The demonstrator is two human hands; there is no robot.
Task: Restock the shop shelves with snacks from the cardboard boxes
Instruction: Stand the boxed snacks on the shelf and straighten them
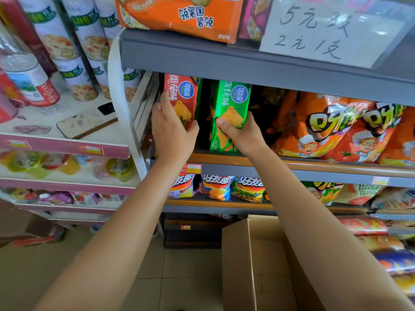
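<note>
Grey shelf (247, 169), middle tier: red snack box (180, 95) upright at the left end, left hand (171, 129) wrapped around its lower front and side; green snack box (229, 108) upright just beside it across a dark gap, right hand (239, 131) gripping its lower right corner, thumb on the front. Orange snack bags (332, 129) fill the tier to the right. Open cardboard box (253, 263) on the floor below, under the right forearm.
</note>
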